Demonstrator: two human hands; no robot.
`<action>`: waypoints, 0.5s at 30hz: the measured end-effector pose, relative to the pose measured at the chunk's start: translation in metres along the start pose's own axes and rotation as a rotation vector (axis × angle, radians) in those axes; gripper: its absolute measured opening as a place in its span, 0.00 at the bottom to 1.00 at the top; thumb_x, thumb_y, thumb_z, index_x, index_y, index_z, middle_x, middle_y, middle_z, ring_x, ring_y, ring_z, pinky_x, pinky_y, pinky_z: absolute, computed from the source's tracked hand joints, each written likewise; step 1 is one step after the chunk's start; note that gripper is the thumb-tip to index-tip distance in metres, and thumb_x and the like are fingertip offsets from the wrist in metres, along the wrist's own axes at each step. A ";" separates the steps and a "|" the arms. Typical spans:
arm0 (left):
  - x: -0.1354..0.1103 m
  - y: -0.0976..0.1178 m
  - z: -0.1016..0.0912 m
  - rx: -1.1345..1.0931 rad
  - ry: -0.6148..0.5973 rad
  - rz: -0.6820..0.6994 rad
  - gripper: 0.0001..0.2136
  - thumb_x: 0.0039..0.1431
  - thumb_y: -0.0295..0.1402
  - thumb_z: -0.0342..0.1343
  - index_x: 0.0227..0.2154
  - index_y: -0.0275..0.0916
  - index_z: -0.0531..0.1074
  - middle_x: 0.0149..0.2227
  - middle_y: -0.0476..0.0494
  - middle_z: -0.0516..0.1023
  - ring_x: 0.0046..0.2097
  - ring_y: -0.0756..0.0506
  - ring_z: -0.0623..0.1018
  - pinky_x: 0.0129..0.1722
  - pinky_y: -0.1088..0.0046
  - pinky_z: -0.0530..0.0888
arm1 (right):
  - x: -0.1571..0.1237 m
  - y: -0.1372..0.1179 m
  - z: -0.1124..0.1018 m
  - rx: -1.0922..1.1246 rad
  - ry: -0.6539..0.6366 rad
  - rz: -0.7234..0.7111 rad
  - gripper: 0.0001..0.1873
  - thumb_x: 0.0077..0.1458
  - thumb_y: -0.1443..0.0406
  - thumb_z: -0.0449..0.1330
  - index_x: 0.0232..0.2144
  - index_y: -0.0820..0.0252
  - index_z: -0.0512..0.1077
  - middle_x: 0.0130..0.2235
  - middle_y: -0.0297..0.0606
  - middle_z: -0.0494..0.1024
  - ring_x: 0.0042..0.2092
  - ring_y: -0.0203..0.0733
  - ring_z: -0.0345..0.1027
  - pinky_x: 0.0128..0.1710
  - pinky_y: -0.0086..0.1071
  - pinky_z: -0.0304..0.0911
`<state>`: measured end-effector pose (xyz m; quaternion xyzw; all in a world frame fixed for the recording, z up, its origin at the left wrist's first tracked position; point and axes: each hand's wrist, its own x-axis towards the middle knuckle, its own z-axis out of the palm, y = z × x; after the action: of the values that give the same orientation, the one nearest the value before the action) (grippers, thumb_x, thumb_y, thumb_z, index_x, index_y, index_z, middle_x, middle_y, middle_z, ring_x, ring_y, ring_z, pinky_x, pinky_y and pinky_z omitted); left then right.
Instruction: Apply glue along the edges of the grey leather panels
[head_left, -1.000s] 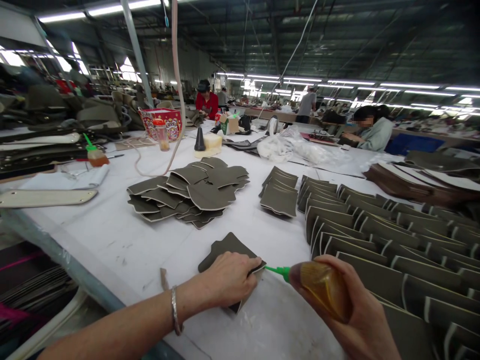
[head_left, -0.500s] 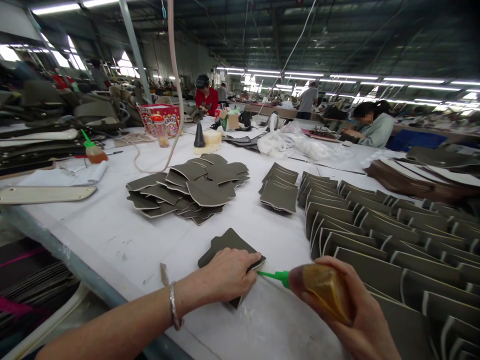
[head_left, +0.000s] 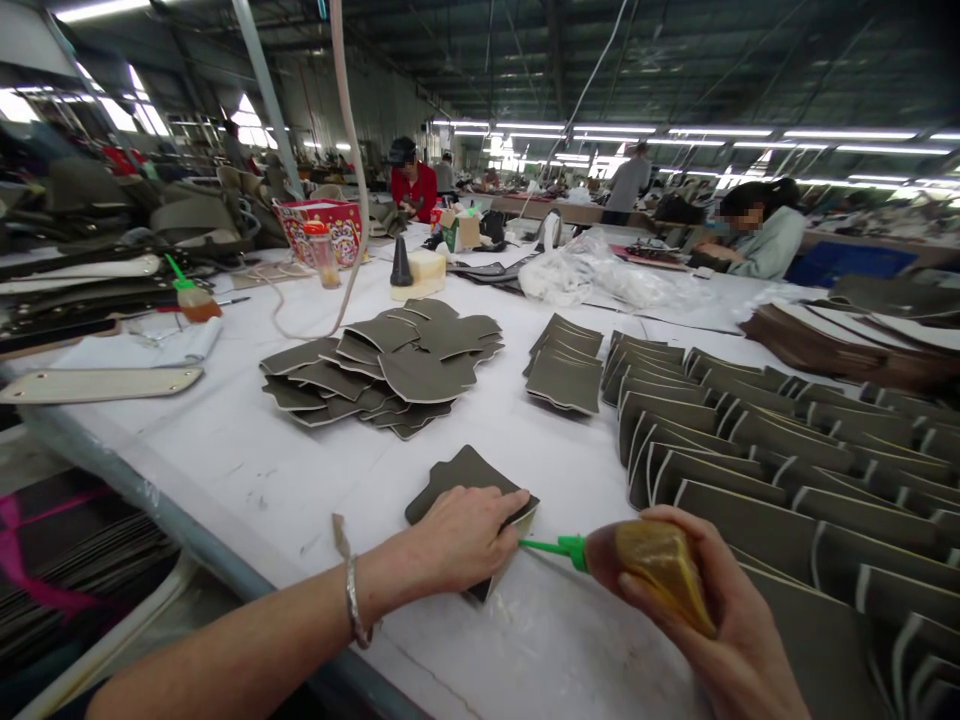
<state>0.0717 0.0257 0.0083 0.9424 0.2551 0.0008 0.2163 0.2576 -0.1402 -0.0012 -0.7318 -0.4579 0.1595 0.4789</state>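
Observation:
My left hand (head_left: 469, 535) lies over a dark olive-grey, leather-like piece (head_left: 454, 470) on the table. Its index finger presses along the right edge, and the other fingers curl under at the side, where a pale underside shows. A squeeze bottle of amber liquid (head_left: 649, 570), probably glue, is gripped in my right hand (head_left: 720, 600). The bottle is tilted nearly flat, its green nozzle (head_left: 551, 546) pointing left with the thin tip at my left fingers, by the piece's edge. Whether the tip touches the piece I cannot tell. Beyond lies a loose pile of similar pieces (head_left: 382, 365).
Overlapping rows of such pieces (head_left: 757, 450) cover the table's right side, beside a smaller stack (head_left: 564, 370). Farther back are a black cone (head_left: 400, 262), a red patterned container (head_left: 345, 220) and clear plastic (head_left: 585, 270). Another green-nozzled bottle (head_left: 195, 300) lies left. Co-workers sit beyond.
The bottle's tip remains at the piece's edge, while the pale underside beside my left fingers shows more. The whole view has shifted slightly.

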 end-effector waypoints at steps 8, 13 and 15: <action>-0.002 0.001 0.001 0.004 -0.001 0.001 0.24 0.62 0.32 0.42 0.61 0.42 0.64 0.46 0.41 0.79 0.45 0.36 0.79 0.44 0.57 0.75 | -0.006 0.007 -0.003 0.046 -0.120 -0.007 0.26 0.53 0.51 0.65 0.51 0.48 0.64 0.44 0.33 0.74 0.40 0.44 0.73 0.39 0.28 0.67; -0.002 0.001 0.001 0.010 -0.004 0.006 0.24 0.62 0.33 0.43 0.61 0.43 0.63 0.47 0.41 0.79 0.45 0.36 0.79 0.45 0.57 0.75 | -0.010 0.016 -0.002 0.049 -0.168 -0.051 0.26 0.54 0.53 0.66 0.52 0.48 0.63 0.44 0.33 0.74 0.41 0.44 0.74 0.38 0.27 0.69; -0.002 0.001 0.002 0.014 -0.006 0.004 0.23 0.63 0.34 0.43 0.61 0.43 0.63 0.46 0.42 0.79 0.45 0.36 0.79 0.44 0.57 0.75 | -0.011 0.016 -0.001 0.077 -0.221 -0.057 0.26 0.54 0.53 0.65 0.52 0.47 0.62 0.44 0.33 0.74 0.41 0.43 0.74 0.39 0.26 0.69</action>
<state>0.0705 0.0233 0.0076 0.9444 0.2526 -0.0033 0.2105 0.2607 -0.1520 -0.0170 -0.6777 -0.5217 0.2430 0.4578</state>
